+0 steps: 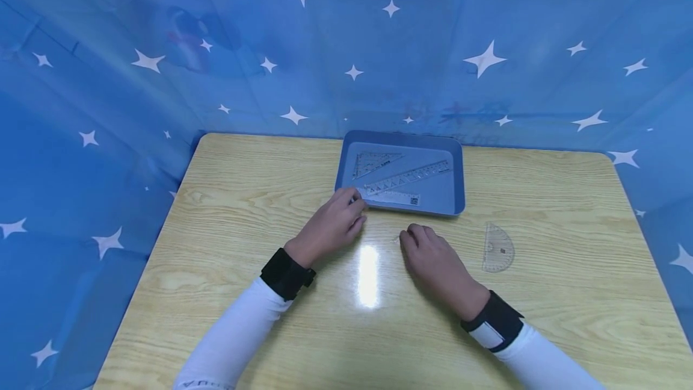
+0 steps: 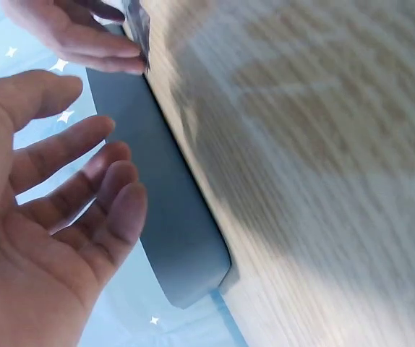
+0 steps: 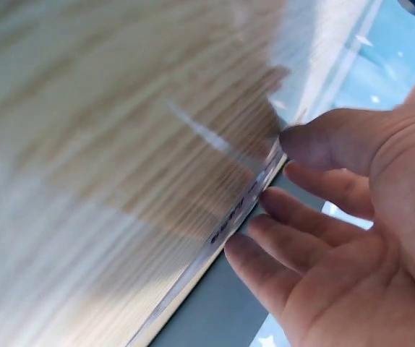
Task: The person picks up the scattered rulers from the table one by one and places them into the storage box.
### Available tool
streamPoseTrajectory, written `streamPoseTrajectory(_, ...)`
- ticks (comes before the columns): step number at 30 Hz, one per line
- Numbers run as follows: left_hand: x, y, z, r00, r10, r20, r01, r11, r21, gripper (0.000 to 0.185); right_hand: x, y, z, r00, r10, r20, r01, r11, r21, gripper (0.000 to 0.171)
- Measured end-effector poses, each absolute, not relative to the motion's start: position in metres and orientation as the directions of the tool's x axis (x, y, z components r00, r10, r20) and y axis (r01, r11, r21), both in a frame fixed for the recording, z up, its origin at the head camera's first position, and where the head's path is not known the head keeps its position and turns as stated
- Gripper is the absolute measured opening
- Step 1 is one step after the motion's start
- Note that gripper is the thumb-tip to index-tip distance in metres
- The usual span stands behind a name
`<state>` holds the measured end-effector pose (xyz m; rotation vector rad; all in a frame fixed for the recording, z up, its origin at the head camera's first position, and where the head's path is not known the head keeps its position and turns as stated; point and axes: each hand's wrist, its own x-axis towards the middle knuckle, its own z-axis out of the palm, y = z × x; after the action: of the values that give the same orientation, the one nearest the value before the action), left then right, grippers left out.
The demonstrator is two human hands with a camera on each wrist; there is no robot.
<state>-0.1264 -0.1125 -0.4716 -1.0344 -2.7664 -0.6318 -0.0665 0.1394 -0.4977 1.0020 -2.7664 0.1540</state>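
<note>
My left hand [image 1: 338, 221] is at the near left corner of the blue tray [image 1: 459, 185], fingers loosely bent with nothing between them in the left wrist view. Low over the table in front of the tray, my right hand [image 1: 435, 257] pinches a thin clear plastic piece [image 3: 225, 228] with printed marks. It appears nearly edge-on in the right wrist view, so its full shape is hidden. Inside the tray lie a clear set square [image 1: 373, 163], a slanted clear ruler [image 1: 408, 177] with cut-outs, and a straight clear ruler [image 1: 392, 197] along the near side.
A clear half-round protractor [image 1: 497, 248] lies on the wooden table [image 1: 568, 209] to the right of my right hand. Behind the table hangs a blue cloth [image 1: 346, 29] with white stars, and the tray stands near that back edge.
</note>
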Motion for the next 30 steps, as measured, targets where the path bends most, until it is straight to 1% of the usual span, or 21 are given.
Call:
streamPoseTrajectory(3, -0.123, -0.114, -0.471, -0.743, 0.612, 0.272, 0.669, 0.665, 0.332, 0.013, -0.068, 0.138, -0.499, -0.729, -0.649, 0.218, -0.673, 0.738, -0.052, 0.028)
streamPoseTrajectory(6, -0.119, -0.113, -0.471, -0.731, 0.634, 0.254, 0.682, 0.655, 0.325, 0.013, -0.07, 0.138, -0.5, -0.708, -0.672, 0.217, -0.7, 0.709, -0.085, 0.033)
streamPoseTrajectory(11, -0.115, -0.11, -0.473, -0.724, 0.667, 0.176, 0.679, 0.644, 0.352, 0.015, -0.075, 0.137, -0.501, -0.682, -0.703, 0.202, -0.731, 0.663, -0.159, 0.038)
streamPoseTrajectory(14, -0.113, -0.107, -0.475, -0.723, 0.682, 0.109, 0.668, 0.65, 0.363, 0.019, -0.077, 0.139, -0.5, -0.679, -0.709, 0.191, -0.734, 0.652, -0.19, 0.039)
streamPoseTrajectory(16, -0.112, -0.105, -0.477, -0.725, 0.685, 0.071, 0.66, 0.66, 0.36, 0.022, -0.077, 0.142, -0.499, -0.697, -0.692, 0.187, -0.717, 0.668, -0.2, 0.038)
streamPoseTrajectory(19, -0.111, -0.1, -0.48, -0.725, 0.688, 0.036, 0.653, 0.669, 0.356, 0.023, -0.079, 0.148, -0.497, -0.753, -0.629, 0.192, -0.658, 0.728, -0.194, 0.034)
streamPoseTrajectory(23, -0.108, -0.092, -0.484, -0.725, 0.689, 0.008, 0.645, 0.674, 0.36, 0.031, -0.083, 0.157, -0.494, -0.819, -0.54, 0.196, -0.569, 0.807, -0.155, 0.039)
streamPoseTrajectory(25, -0.107, -0.086, -0.485, -0.731, 0.682, -0.017, 0.631, 0.686, 0.363, 0.041, -0.084, 0.161, -0.491, -0.835, -0.52, 0.181, -0.546, 0.824, -0.151, 0.041)
streamPoseTrajectory(27, -0.107, -0.078, -0.486, -0.735, 0.677, -0.038, 0.622, 0.696, 0.357, 0.05, -0.084, 0.163, -0.488, -0.842, -0.513, 0.168, -0.537, 0.829, -0.157, 0.038)
streamPoseTrajectory(30, -0.108, -0.068, -0.487, -0.741, 0.668, -0.065, 0.612, 0.713, 0.342, 0.059, -0.084, 0.165, -0.487, -0.85, -0.509, 0.135, -0.526, 0.831, -0.18, 0.035)
